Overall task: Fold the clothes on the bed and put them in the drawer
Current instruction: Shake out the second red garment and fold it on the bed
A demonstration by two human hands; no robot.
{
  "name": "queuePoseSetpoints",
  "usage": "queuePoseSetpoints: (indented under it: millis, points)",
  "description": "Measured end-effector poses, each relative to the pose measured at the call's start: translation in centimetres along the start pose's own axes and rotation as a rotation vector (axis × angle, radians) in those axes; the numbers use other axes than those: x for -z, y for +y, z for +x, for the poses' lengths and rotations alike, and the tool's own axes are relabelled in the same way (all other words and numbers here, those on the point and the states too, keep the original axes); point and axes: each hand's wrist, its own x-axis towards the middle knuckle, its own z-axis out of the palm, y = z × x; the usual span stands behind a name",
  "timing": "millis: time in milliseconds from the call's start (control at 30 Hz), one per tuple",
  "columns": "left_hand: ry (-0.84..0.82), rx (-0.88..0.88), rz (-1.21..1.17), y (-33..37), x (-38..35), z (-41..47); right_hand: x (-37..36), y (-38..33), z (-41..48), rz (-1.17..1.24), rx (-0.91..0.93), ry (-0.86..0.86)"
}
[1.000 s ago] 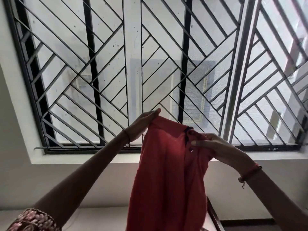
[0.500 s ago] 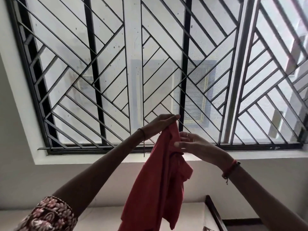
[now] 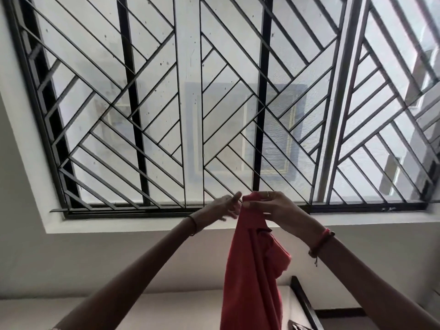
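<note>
Window grille (image 3: 262,91) over grey wall (image 3: 95,258); R fingers (image 3: 259,203) pinch red shirt (image 3: 250,282), L fingers (image 3: 234,198) straight beside.

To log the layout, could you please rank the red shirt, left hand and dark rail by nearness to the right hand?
1. Red shirt: gripped by right hand.
2. Left hand: just leftward.
3. Dark rail: far below, lower right.

Raised right hand (image 3: 276,211) pinches cloth (image 3: 250,270); left hand's (image 3: 220,208) fingers (image 3: 234,198) seem slack.

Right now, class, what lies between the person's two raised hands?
In the head view, the bunched top of the red garment lies between the left hand and the right hand, which grips it.
</note>
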Motion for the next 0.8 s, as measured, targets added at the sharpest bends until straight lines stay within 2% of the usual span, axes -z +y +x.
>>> queuePoseSetpoints:
  millis: [67,100,267,367,533,700,800]
  points:
    - [-0.166,0.052,-0.009,-1.4,-0.2,-0.8,0.2,0.1,0.0,0.022,-0.014,0.03]
    - [-0.187,0.036,-0.015,-1.8,-0.4,-1.0,0.4,0.0,-0.1,0.032,-0.025,0.044]
    - [0.026,-0.173,-0.083,-1.5,0.4,-0.2,0.9,-0.1,-0.1,0.052,-0.007,0.128]
    - [0.059,-0.213,-0.146,-0.3,1.3,0.3,1.0,-0.2,-0.3,0.083,0.036,0.181]
    - [-0.044,-0.174,0.155,-1.0,-0.1,0.9,1.1,-0.5,-0.1,0.167,0.061,0.221]
    - [0.045,-0.252,0.216,-0.6,1.1,1.5,1.5,-0.8,-0.1,0.082,0.136,0.231]
    - [0.14,-0.285,0.437,0.5,2.8,1.9,2.2,-0.9,0.1,-0.023,0.216,0.297]
